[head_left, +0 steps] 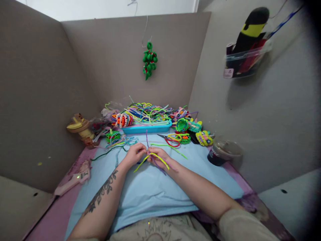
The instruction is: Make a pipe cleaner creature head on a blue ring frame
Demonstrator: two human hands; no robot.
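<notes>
My left hand (pixel 136 154) and my right hand (pixel 158 156) meet over the middle of the blue cloth, both closed on a small bundle of pipe cleaners. A yellow-green pipe cleaner (pixel 159 158) bends across the bundle, its two ends hanging down to either side. Purple pipe cleaners (pixel 146 139) stick up above my fingers and trail below them. The fingertips hide the spot where the strands cross. Beyond my right hand lie a loose green pipe cleaner (pixel 173 148) and scissors (pixel 172 140) with red and yellow handles.
A blue tray (pixel 150 128) heaped with pipe cleaners stands at the back. Fuzzy finished pieces flank it, including a yellow one (pixel 204 138). A lidded cup (pixel 218 154) is at right, a glue gun (pixel 75 179) at left. Grey partitions enclose the table.
</notes>
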